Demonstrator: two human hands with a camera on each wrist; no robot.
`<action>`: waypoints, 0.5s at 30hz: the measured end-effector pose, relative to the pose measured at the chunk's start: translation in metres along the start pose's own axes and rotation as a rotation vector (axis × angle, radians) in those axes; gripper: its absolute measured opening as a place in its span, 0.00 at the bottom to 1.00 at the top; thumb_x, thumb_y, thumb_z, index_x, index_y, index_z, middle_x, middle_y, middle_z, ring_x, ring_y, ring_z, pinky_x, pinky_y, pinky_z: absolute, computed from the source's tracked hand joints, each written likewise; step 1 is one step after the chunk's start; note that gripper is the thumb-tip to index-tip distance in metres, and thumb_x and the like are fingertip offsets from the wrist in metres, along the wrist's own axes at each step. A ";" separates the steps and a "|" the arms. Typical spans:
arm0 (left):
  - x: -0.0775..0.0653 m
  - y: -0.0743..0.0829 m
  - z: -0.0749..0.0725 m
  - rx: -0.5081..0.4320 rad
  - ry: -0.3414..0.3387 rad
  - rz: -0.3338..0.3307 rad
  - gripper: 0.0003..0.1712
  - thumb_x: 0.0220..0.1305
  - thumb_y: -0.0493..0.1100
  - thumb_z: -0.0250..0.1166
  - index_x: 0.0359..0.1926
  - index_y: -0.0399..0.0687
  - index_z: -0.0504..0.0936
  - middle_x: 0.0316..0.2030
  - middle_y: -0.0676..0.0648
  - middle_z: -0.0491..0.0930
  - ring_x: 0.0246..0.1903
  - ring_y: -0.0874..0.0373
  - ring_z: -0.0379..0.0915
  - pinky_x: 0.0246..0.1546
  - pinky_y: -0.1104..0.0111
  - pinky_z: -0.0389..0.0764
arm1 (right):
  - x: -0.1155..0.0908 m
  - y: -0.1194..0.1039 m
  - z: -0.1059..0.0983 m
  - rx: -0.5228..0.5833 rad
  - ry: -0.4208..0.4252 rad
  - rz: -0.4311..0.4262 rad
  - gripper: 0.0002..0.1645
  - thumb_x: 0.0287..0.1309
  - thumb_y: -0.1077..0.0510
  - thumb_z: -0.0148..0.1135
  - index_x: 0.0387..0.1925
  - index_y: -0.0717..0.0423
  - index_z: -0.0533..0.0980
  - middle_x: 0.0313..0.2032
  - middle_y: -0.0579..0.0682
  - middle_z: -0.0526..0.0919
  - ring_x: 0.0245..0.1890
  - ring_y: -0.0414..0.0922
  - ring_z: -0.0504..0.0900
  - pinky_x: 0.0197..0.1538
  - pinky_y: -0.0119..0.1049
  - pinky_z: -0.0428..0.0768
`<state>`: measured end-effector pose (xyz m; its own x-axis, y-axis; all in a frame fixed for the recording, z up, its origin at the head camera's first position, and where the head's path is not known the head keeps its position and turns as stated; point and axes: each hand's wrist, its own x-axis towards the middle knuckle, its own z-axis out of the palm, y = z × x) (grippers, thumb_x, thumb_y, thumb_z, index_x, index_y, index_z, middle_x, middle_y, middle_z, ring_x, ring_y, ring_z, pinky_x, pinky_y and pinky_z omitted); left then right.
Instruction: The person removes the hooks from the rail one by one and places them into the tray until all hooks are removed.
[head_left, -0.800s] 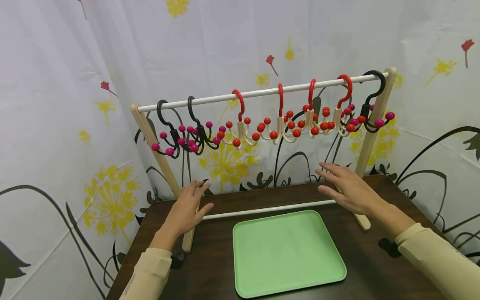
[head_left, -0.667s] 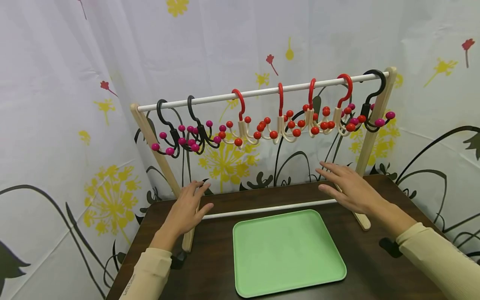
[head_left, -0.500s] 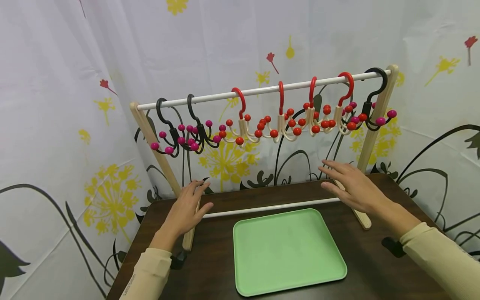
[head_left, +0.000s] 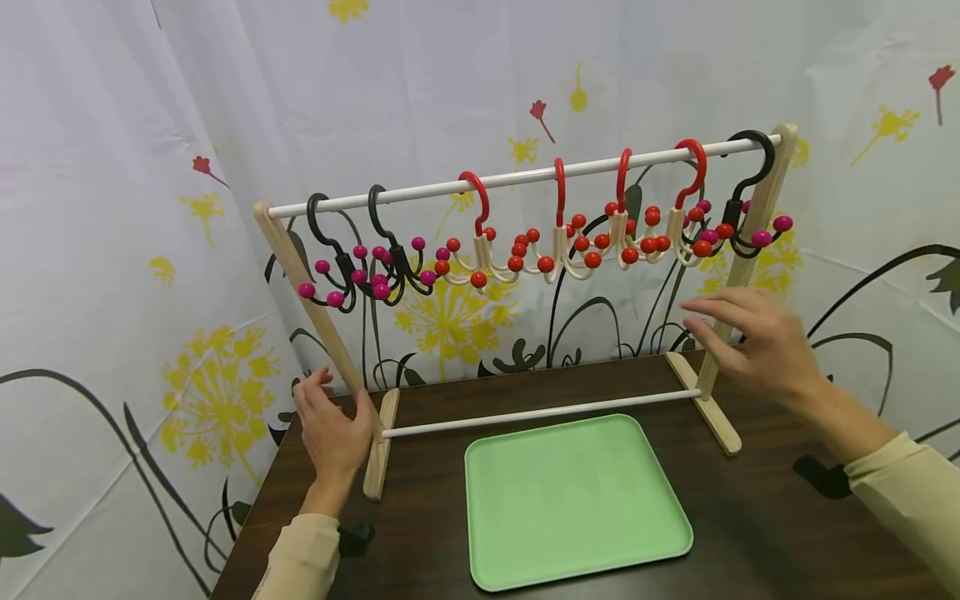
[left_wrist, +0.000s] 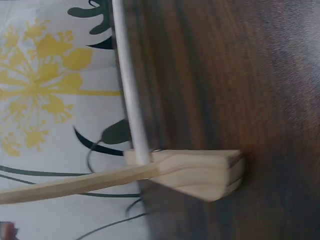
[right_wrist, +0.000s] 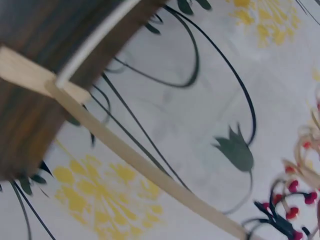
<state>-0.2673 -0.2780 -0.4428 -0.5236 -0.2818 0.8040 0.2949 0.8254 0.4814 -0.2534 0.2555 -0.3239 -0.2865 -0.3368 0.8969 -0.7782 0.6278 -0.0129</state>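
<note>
A wooden rack (head_left: 325, 329) carries a white top rail (head_left: 525, 177) hung with multi-prong hook hangers. Two black hangers with pink ball tips, one a black hanger (head_left: 343, 267), are at the left end; another black hanger (head_left: 733, 215) is at the right end. Between them hang several red-hooked ones with cream prongs and red balls, such as a red-hooked hanger (head_left: 560, 237). My left hand (head_left: 333, 429), fingers loosely bent, is beside the rack's left post, thumb overlapping it in the head view. My right hand (head_left: 768, 346) hovers by the right post, fingers extended, holding nothing.
A light green tray (head_left: 577, 500) lies on the dark wooden table (head_left: 420, 542) in front of the rack. A white lower bar (head_left: 547, 413) joins the rack's wooden feet (head_left: 377, 467). Behind hangs a flower-printed white curtain (head_left: 450, 83).
My left hand has moved left to the outer side of the left post. My right hand has shifted right and slightly up, toward the right post. The hangers stay on the rail.
</note>
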 end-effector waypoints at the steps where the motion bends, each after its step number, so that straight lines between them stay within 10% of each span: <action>1: -0.001 -0.003 0.001 0.008 -0.006 -0.058 0.35 0.54 0.38 0.68 0.62 0.40 0.65 0.50 0.36 0.67 0.46 0.43 0.67 0.34 0.55 0.71 | 0.006 0.001 -0.004 -0.011 0.051 0.011 0.28 0.65 0.41 0.57 0.38 0.63 0.85 0.35 0.56 0.86 0.34 0.54 0.81 0.50 0.30 0.68; 7: -0.001 -0.024 0.015 -0.028 -0.176 -0.333 0.42 0.57 0.42 0.69 0.67 0.42 0.56 0.53 0.34 0.62 0.52 0.40 0.64 0.45 0.49 0.68 | 0.046 0.015 -0.031 -0.126 0.242 0.286 0.16 0.56 0.57 0.65 0.40 0.65 0.85 0.37 0.61 0.86 0.39 0.50 0.80 0.46 0.26 0.63; 11: -0.001 -0.034 0.022 -0.094 -0.226 -0.444 0.40 0.59 0.41 0.68 0.66 0.41 0.56 0.53 0.33 0.62 0.49 0.40 0.70 0.46 0.50 0.69 | 0.070 0.025 -0.041 -0.210 0.116 0.606 0.20 0.61 0.52 0.60 0.48 0.60 0.84 0.42 0.62 0.86 0.27 0.28 0.73 0.35 0.26 0.61; 15: -0.004 -0.037 0.026 -0.116 -0.208 -0.454 0.33 0.60 0.38 0.67 0.61 0.37 0.61 0.51 0.34 0.66 0.46 0.40 0.75 0.47 0.50 0.69 | 0.086 0.037 -0.045 -0.234 -0.108 0.809 0.27 0.63 0.46 0.54 0.55 0.61 0.80 0.46 0.64 0.84 0.33 0.40 0.81 0.35 0.36 0.65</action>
<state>-0.2974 -0.2948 -0.4730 -0.7638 -0.4864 0.4243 0.0815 0.5794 0.8109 -0.2822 0.2813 -0.2272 -0.7663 0.2211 0.6033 -0.1783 0.8289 -0.5302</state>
